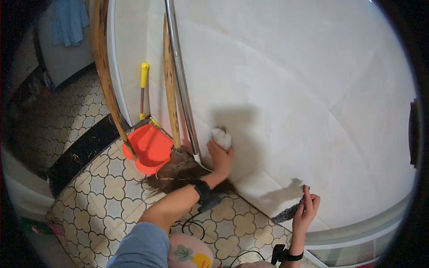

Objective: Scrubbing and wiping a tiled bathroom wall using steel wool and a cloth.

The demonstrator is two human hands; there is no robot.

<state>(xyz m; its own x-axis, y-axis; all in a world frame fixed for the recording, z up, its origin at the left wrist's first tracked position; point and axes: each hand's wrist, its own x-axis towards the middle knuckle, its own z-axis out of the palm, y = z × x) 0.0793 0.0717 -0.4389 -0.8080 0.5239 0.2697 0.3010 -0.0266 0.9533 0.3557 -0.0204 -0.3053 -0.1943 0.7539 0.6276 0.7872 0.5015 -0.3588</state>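
wall [313, 89]: smooth pale tiles, ahead of both hands | broom [172, 111]: wooden shaft upright against it, dark bristles on patterned floor [98, 196] | dustpan [149, 149]: orange plastic, left | left hand [220, 157]: closed on crumpled white cloth [222, 137], pressed to wall | right hand [306, 210]: gripping coarse grey scouring pad [290, 210], low, long axis slanted, well apart from left.

The left hand [220, 157] presses a white cloth [222, 137] against the pale tiled wall [313, 89] near centre. At five o'clock, the right hand [305, 210] holds a grey scouring pad [289, 212] on the wall's base. At nine o'clock — a broom [172, 111], a metal pole [181, 85] and a red dustpan [149, 149] lean together.
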